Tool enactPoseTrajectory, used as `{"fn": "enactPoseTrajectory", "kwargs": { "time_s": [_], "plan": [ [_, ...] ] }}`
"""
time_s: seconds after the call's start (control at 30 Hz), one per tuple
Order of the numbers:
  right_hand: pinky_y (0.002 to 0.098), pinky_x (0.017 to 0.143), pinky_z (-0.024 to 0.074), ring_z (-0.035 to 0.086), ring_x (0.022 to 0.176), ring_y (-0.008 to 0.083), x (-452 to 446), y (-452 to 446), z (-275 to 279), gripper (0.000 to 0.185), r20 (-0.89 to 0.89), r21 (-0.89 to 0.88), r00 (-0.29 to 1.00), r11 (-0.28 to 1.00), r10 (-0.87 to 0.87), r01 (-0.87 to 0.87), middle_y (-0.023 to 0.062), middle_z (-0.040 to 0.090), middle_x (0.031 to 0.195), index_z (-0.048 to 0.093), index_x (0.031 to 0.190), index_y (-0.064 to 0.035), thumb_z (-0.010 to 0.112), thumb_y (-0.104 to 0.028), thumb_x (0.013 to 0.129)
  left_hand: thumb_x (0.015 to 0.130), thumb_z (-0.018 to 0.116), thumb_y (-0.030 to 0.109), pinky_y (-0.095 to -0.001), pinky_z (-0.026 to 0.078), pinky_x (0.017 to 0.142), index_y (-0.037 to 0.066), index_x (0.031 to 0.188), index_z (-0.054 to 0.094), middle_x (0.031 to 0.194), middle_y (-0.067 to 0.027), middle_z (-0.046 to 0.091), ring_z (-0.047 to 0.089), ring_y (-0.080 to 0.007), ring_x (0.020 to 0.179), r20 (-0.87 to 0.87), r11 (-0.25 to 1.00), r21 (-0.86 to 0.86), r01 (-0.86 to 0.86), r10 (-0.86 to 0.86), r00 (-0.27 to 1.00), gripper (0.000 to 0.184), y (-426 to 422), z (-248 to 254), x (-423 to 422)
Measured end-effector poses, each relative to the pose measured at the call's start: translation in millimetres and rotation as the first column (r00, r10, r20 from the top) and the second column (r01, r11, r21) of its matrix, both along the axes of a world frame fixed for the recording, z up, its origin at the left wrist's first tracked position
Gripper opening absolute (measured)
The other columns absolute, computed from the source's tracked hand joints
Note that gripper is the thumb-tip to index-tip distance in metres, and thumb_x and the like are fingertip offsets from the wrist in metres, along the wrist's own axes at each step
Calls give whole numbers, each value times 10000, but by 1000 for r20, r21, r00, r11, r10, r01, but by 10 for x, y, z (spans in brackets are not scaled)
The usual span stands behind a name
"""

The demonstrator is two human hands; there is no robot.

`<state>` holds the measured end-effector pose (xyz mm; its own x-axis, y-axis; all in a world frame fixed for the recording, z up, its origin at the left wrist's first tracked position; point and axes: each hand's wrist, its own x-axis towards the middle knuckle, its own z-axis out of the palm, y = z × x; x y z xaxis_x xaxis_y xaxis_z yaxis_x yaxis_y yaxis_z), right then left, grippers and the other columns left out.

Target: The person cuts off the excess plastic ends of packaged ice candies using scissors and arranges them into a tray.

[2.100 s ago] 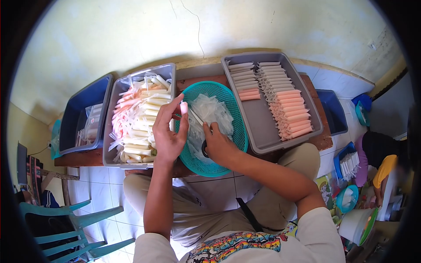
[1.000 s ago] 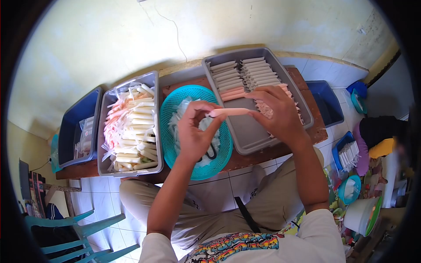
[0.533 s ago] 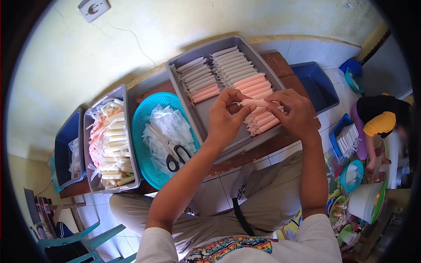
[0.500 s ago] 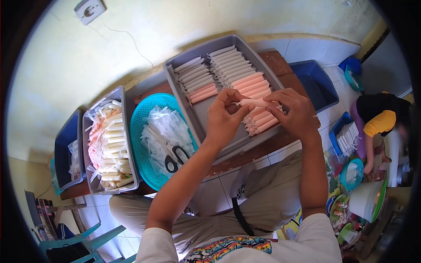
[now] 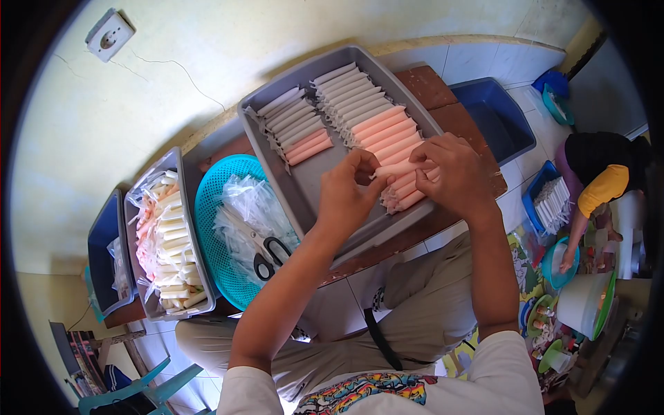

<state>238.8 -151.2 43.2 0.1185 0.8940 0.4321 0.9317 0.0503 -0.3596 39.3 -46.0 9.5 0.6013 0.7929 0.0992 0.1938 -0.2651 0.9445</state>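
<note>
I see the scissors (image 5: pixel 263 265), earlier in the right hand (image 5: pixel 456 176), now in the basket (image 5: pixel 209 207) left of centre, while at centre the left hand (image 5: pixel 348 194) and right pinch a pink tube (image 5: pixel 395 168) over the grey tray (image 5: pixel 308 181), its right end hidden from me.

socket (image 5: pixel 109 36) on cracked wall (image 5: pixel 228 38); turquoise chair (image 5: pixel 177 382); tiled floor (image 5: pixel 162 340); co-worker (image 5: pixel 588 153) with yellow sleeve (image 5: pixel 604 188).

Soft, fairly bright light pales the wall (image 5: pixel 207 41) toward eleven o'clock; a soft shadow falls on it behind the tray (image 5: pixel 311 185) at twelve. Straight lines bow, black rings the edges, and the person (image 5: pixel 595 159) at three is partly blurred.
</note>
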Motion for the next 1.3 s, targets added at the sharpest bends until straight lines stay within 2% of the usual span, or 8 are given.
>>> {"fn": "enactPoseTrajectory", "kwargs": {
  "time_s": [0.03, 0.17, 0.23, 0.4, 0.7, 1.13, 1.23, 1.3],
  "plan": [
    [430, 902, 553, 703, 950, 283, 1, 7, -2, 169, 2, -1, 1000, 1000, 0, 0, 44, 751, 942, 744, 914, -97, 781, -89, 750, 943, 865, 145, -311, 617, 814, 9, 1099, 704, 969, -103, 799, 787, -163, 899, -90, 990, 141, 21, -9, 996, 262, -13, 24, -12],
    [425, 908, 558, 707, 950, 275, -11, 8, 0, 132, 15, -70, 995, 993, -94, 95, 36, 757, 942, 754, 884, -104, 773, -93, 754, 931, 853, 106, -342, 632, 810, -17, 1102, 751, 950, -147, 817, 810, -213, 863, -105, 988, 121, 96, -84, 991, 233, 10, -161, -21],
    [424, 909, 561, 708, 950, 273, -14, 16, -7, 124, 7, -109, 992, 986, -124, 124, 33, 760, 941, 760, 877, -108, 772, -96, 755, 920, 836, 62, -352, 637, 817, -16, 1141, 760, 992, -169, 822, 816, -244, 879, -135, 979, 175, 102, -79, 988, 247, 2, -185, -32],
    [433, 918, 538, 714, 939, 269, -36, 20, -20, 111, 92, -179, 986, 971, -142, 157, 26, 763, 929, 776, 883, -118, 787, -104, 774, 915, 812, 19, -354, 635, 833, -4, 1166, 757, 1026, -168, 822, 815, -258, 913, -166, 975, 166, 147, -119, 979, 258, -11, -193, -42],
    [441, 880, 488, 717, 956, 260, -85, 61, -65, 90, 97, -219, 971, 947, -217, 234, 40, 732, 918, 747, 878, -112, 788, -87, 802, 917, 804, 16, -372, 628, 854, -8, 1150, 736, 1051, -170, 808, 805, -270, 948, -189, 975, 144, 170, -141, 972, 245, -45, -169, -77],
    [443, 885, 485, 724, 935, 263, -39, 42, -166, 94, -34, -179, 973, 960, -226, 217, 53, 731, 895, 745, 871, -88, 781, -29, 806, 928, 747, 16, -405, 609, 835, 4, 1156, 803, 1064, -180, 787, 774, -339, 932, -187, 946, 258, 197, -151, 971, 234, -35, -185, -94],
    [453, 875, 499, 732, 907, 285, -20, 53, -190, 84, -88, -167, 970, 963, -228, 211, 75, 741, 887, 744, 869, -70, 776, -16, 813, 928, 743, 11, -408, 609, 840, 8, 1167, 807, 1077, -188, 785, 773, -349, 932, -166, 948, 250, 195, -157, 974, 247, -26, -211, -96],
    [466, 846, 535, 740, 880, 323, -24, 57, -182, 80, -96, -107, 972, 973, -215, 205, 120, 754, 892, 747, 864, -38, 784, 1, 804, 929, 741, 13, -410, 608, 846, 9, 1177, 806, 1088, -193, 784, 771, -354, 934, -166, 944, 261, 203, -164, 972, 257, -24, -208, -101]
  ]
}}
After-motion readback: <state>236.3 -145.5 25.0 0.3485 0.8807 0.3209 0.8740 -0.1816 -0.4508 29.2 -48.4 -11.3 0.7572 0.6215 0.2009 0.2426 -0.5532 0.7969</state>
